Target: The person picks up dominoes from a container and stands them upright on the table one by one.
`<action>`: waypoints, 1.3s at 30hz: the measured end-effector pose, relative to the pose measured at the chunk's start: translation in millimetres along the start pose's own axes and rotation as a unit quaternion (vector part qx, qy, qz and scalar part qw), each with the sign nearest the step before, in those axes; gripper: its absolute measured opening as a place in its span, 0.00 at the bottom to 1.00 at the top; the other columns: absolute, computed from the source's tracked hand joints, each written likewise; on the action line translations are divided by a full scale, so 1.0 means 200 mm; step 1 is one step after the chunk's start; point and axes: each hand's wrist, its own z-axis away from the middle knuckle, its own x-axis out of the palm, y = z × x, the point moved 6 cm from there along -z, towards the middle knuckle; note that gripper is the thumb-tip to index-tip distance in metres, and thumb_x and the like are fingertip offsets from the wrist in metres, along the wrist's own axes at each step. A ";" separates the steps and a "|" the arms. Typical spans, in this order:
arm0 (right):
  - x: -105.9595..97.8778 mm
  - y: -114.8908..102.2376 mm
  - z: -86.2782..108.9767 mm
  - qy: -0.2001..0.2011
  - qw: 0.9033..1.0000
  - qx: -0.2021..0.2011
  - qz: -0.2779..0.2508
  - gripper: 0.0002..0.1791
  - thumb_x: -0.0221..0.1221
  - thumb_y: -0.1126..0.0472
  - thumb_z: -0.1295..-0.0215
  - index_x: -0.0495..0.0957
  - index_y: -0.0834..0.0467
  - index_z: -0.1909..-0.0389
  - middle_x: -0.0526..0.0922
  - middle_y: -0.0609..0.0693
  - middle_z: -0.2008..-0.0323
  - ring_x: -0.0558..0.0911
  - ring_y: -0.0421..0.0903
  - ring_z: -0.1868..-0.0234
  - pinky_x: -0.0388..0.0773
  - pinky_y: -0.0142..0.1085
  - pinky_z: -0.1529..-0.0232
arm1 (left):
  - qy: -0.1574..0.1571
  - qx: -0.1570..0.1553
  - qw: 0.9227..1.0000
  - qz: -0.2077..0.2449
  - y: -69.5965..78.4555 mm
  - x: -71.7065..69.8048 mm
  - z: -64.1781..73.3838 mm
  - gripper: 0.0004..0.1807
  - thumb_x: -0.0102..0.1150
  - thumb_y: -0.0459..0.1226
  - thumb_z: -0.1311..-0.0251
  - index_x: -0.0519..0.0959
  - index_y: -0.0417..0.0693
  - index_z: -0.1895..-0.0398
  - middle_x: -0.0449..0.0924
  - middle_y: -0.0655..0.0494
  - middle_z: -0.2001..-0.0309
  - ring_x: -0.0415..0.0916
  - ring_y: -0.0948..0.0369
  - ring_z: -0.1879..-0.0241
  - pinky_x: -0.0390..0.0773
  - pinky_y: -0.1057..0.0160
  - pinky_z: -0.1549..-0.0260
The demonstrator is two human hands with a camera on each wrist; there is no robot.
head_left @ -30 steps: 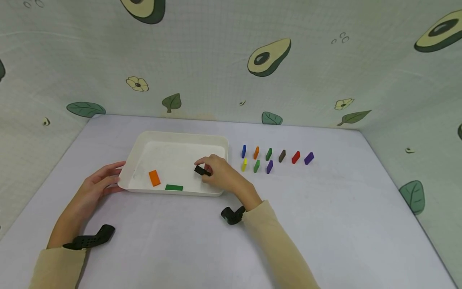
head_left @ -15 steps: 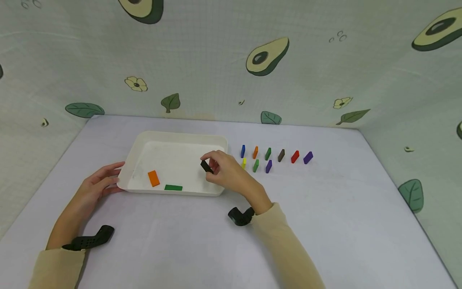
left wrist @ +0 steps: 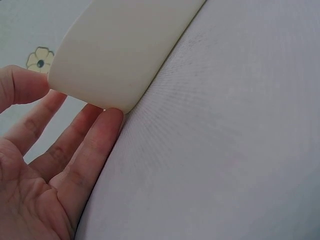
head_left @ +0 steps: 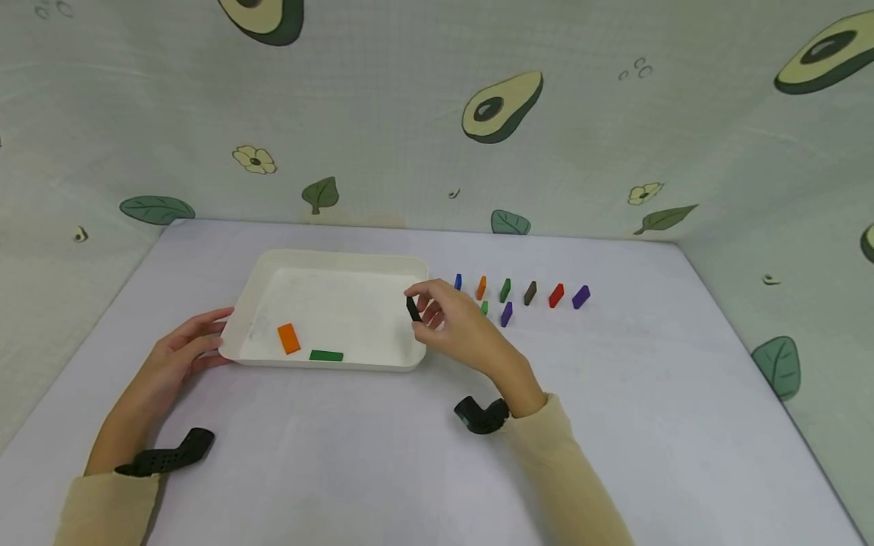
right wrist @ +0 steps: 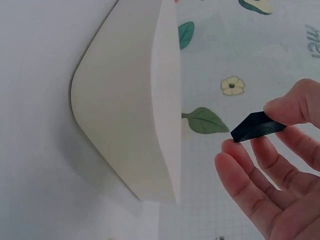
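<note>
My right hand (head_left: pixel 461 324) pinches a black domino block (right wrist: pixel 255 126) between thumb and fingertips, over the right rim of the white tray (head_left: pixel 341 262). In the right wrist view the block is raised beside the tray's wall. My left hand (head_left: pixel 179 353) holds the tray's left end, with thumb at the rim and fingertips against the lower side in the left wrist view. An orange domino block (head_left: pixel 289 339) and a green domino block (head_left: pixel 326 356) lie in the tray's near part.
Right of the tray, several domino blocks stand upright in two rows, among them a red one (head_left: pixel 556 296), a brown one (head_left: pixel 529 293) and a purple one (head_left: pixel 581 297). The right hand partly covers the near row. A patterned cloth (head_left: pixel 382 114) hangs behind the white table (head_left: pixel 649 425).
My right hand has lifted the black domino block and moved right with it, from inside the tray to its right rim, turning it more upright. The left hand keeps its place.
</note>
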 end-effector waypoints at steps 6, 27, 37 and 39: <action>-0.07 -0.01 0.05 0.018 1.000 0.004 0.009 0.21 0.59 0.65 0.43 0.71 0.58 0.46 0.75 0.49 0.62 0.77 0.42 0.62 0.80 0.37 0.61 | 0.008 -0.010 1.000 0.004 -0.01 -0.01 0.01 0.22 0.48 0.35 0.33 0.66 0.51 0.35 0.74 0.68 0.51 0.78 0.73 0.59 0.80 0.74 0.64; -0.34 0.12 0.24 0.106 0.994 0.018 0.022 0.22 0.61 0.68 0.43 0.71 0.59 0.46 0.75 0.52 0.62 0.79 0.43 0.65 0.80 0.33 0.62 | 0.003 -0.002 1.000 -0.002 -0.01 -0.01 0.01 0.23 0.47 0.34 0.33 0.65 0.51 0.35 0.73 0.66 0.51 0.77 0.73 0.59 0.79 0.75 0.64; -0.43 0.19 0.30 0.143 0.989 0.027 0.023 0.23 0.61 0.70 0.43 0.71 0.61 0.46 0.75 0.54 0.60 0.78 0.44 0.64 0.77 0.23 0.62 | 0.004 -0.003 1.000 -0.007 -0.01 0.00 0.00 0.23 0.47 0.34 0.33 0.66 0.51 0.35 0.72 0.66 0.51 0.77 0.73 0.59 0.79 0.75 0.64; -0.45 0.20 0.31 0.152 0.988 0.028 0.026 0.23 0.61 0.70 0.44 0.70 0.62 0.46 0.75 0.55 0.60 0.77 0.44 0.64 0.76 0.21 0.61 | 0.004 -0.004 1.000 -0.005 -0.01 0.00 0.00 0.23 0.47 0.34 0.33 0.65 0.51 0.35 0.72 0.66 0.51 0.77 0.73 0.59 0.79 0.75 0.64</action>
